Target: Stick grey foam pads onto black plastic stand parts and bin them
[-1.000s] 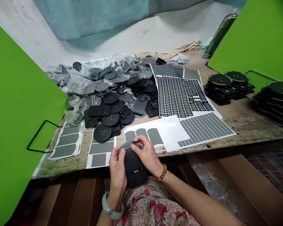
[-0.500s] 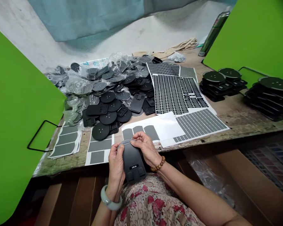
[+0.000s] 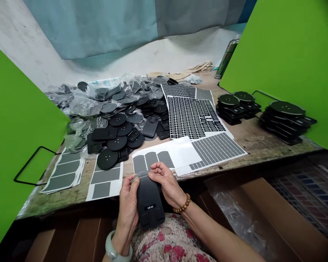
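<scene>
A dark grey folding phone stand (image 3: 149,193) with a rounded top and a small black label with white letters is held above my lap, tilted. My left hand (image 3: 129,198) grips its left edge, thumb on the face near the top. With thumb and fingers closed, my right hand (image 3: 168,185) pinches the top right edge, where a thin grey strip (image 3: 141,175) lies across the rounded end. Whether the strip is stuck down, I cannot tell. Just beyond the hands lies a sheet of grey round-topped stickers (image 3: 152,160) on the table.
Loose black stands (image 3: 117,142), many in plastic bags (image 3: 83,103), heap at the back left. Black label sheets (image 3: 195,116) and a grey strip sheet (image 3: 218,151) lie right of them. Stacked stands (image 3: 285,120) are far right. Green panels (image 3: 295,54) flank the table; a spray can (image 3: 226,58) stands behind.
The view has shifted, so the table things sit further left and lower. Both hands keep their hold at the stand's top; the stand is slightly more upright in view.
</scene>
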Action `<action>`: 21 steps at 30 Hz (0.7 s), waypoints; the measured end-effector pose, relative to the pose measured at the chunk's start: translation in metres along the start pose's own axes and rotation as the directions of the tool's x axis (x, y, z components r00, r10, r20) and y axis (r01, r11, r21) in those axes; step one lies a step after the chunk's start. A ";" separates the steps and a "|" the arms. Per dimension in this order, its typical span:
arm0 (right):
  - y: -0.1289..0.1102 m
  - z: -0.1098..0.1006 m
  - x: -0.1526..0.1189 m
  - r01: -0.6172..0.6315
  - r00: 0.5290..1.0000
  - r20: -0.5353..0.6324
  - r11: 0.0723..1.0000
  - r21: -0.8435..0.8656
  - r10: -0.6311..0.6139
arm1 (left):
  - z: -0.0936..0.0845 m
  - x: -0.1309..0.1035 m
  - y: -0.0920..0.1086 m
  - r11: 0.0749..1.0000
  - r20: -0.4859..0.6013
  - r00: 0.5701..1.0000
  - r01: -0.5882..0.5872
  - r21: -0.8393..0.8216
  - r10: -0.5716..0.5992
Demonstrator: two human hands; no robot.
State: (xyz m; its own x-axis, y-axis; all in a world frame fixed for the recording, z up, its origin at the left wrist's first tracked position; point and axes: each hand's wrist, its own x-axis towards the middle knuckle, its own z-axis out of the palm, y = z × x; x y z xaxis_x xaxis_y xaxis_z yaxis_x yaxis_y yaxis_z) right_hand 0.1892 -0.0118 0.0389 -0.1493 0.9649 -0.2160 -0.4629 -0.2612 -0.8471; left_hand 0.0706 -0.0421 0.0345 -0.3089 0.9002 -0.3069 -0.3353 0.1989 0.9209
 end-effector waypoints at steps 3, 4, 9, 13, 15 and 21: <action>-0.001 -0.006 -0.010 0.040 0.998 0.041 0.999 -0.034 -0.039 | 0.001 -0.002 0.006 0.995 -0.006 1.000 0.012 -0.102 -0.013; -0.001 -0.008 -0.013 0.047 0.997 0.056 0.997 -0.063 -0.043 | 0.000 -0.001 0.008 0.990 -0.025 1.000 0.004 -0.139 -0.007; 0.007 -0.011 -0.031 -0.035 0.970 0.231 0.981 -0.193 0.080 | -0.008 0.005 0.019 0.965 -0.101 0.994 -0.076 -0.251 0.052; 0.008 -0.005 -0.036 0.003 0.978 0.202 0.972 -0.234 0.046 | -0.005 0.007 0.020 0.947 -0.079 0.994 -0.091 -0.308 0.070; 0.004 -0.004 -0.038 0.165 0.982 0.152 0.915 -0.368 -0.115 | 0.000 0.004 0.018 0.941 -0.054 0.997 -0.066 -0.331 0.050; -0.004 -0.007 -0.041 0.626 0.762 0.476 0.312 -0.715 -0.440 | 0.012 -0.007 0.010 0.922 0.123 0.989 0.120 -0.367 -0.080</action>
State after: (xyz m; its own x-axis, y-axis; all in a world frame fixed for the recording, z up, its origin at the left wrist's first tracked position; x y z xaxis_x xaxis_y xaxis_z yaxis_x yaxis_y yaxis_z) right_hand 0.2035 -0.0502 0.0472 -0.3258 0.8373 0.4391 0.3866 0.5418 -0.7463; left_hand 0.0804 -0.0418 0.0487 -0.1695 0.9220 -0.3482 -0.6730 0.1498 0.7243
